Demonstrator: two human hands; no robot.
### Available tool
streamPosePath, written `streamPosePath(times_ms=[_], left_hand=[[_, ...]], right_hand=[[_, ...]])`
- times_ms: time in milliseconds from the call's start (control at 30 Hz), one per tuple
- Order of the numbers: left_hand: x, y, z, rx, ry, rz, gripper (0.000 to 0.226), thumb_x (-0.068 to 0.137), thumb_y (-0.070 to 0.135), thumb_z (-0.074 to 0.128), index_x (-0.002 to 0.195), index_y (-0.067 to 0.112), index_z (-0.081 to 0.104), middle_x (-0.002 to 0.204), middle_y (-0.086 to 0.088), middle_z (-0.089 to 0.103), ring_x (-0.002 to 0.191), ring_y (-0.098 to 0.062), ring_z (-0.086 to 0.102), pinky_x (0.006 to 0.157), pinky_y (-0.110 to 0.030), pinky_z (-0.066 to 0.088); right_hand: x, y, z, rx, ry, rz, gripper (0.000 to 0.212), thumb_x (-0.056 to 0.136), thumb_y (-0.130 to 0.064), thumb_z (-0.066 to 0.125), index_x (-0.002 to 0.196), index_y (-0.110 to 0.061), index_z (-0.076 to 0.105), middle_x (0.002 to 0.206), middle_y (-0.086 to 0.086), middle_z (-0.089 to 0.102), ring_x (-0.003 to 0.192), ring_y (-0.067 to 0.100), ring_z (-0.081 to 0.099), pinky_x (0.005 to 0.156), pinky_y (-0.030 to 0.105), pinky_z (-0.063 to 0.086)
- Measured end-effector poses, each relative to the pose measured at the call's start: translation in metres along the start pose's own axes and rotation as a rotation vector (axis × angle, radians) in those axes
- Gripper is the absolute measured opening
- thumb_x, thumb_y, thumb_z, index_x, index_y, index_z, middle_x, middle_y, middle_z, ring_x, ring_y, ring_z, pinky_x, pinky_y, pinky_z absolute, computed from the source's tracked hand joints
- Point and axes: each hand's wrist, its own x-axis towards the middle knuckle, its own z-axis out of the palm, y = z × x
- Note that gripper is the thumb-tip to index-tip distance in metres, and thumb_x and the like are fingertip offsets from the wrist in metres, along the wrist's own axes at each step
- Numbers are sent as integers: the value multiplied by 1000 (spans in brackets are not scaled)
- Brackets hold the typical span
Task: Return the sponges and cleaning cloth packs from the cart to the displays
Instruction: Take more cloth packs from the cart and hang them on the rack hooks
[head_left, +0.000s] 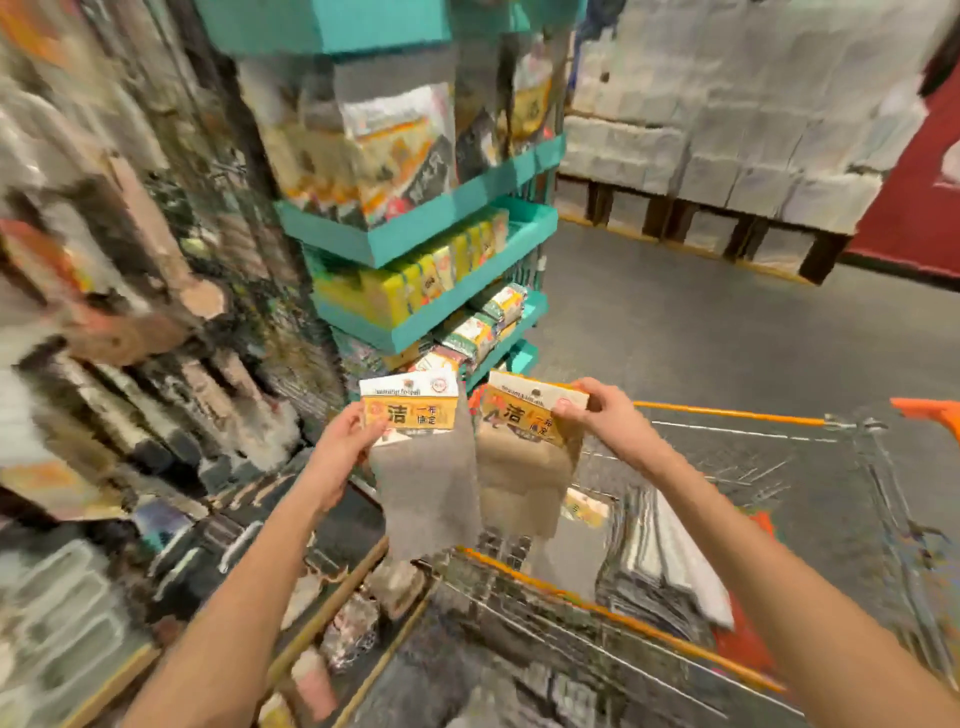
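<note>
My left hand (349, 435) pinches the header card of a grey cleaning cloth pack (423, 467). My right hand (597, 413) pinches the card of a beige cleaning cloth pack (524, 467). Both packs hang side by side above the front corner of the wire cart (727, 415). More folded cloths (660, 561) lie inside the cart. Ahead stands a teal display rack (415, 244) with cloth packs on the top tier, yellow sponges (415, 280) on the middle tier and green-backed sponge packs (483, 327) lower down.
Blurred shelving with hanging goods fills the left side (130, 312). Stacked white packs sit on pallets (727, 156) at the back right. Grey floor (701, 322) lies open between the rack and the pallets. An orange cart handle (930, 410) shows at right.
</note>
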Motion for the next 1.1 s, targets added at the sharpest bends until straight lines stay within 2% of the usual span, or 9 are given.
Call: streamPosePath(times_ms=[67,167,300,400,533,633,700,900,1100], left_hand=[[-22,9,-39,-33,71,13,13,95,15,55,108,14,56,90,7,68,68,10,62,55,-7,44],[-47,13,-93,-63,138,7,24,95,19,57,118,12,55,107,0,69,90,-6,67,65,-11,48],[-82,13,-162,-56,307,35,16,95,11,55,111,11,56,100,-1,69,75,-2,64,56,-8,45],[-104,4,-221,-68,439,42,20,94,11,56,114,12,57,94,1,66,68,5,61,57,-8,43],[-124,-10,-303,-76,568,24,27,93,20,60,119,14,58,95,-5,68,63,-8,51,50,-16,35],[-130,-13,-358,-118,609,48,21,96,15,54,116,17,58,74,13,66,56,0,50,51,-12,37],[-130,-16,-399,-116,619,56,22,96,20,55,117,19,59,77,9,66,64,-9,49,54,-18,34],[-120,-30,-499,-135,670,40,27,95,28,56,122,22,57,97,3,72,74,-8,59,66,-21,46],[-93,-30,-565,-96,725,46,24,97,24,52,120,15,57,99,-1,69,64,3,60,56,-12,44]], right_hand=[[6,-30,23,5,-88,-60,14,86,-23,67,100,-19,63,93,2,69,89,20,64,80,34,52],[16,-70,61,-6,-180,-141,15,88,-21,66,102,-20,64,99,9,70,91,26,65,84,40,53],[34,-120,122,-37,-317,-233,8,89,-16,63,96,-21,61,83,10,65,70,14,57,55,16,46],[49,-157,180,-26,-415,-293,9,89,-15,63,93,-22,59,86,2,66,75,12,60,65,16,48],[69,-204,265,-25,-533,-347,17,89,-19,64,106,-15,62,95,-1,68,85,11,65,71,17,52],[82,-236,323,-37,-584,-385,18,89,-22,64,107,-17,62,99,-4,70,89,9,67,75,18,53],[93,-258,363,-16,-627,-397,18,89,-21,64,107,-16,62,103,2,70,92,14,68,80,25,54],[129,-313,459,-33,-672,-441,22,88,-18,65,106,-7,61,104,7,69,90,17,66,73,19,51],[154,-344,521,-15,-675,-454,22,89,-18,64,108,-7,63,100,3,70,82,7,65,63,8,46]])
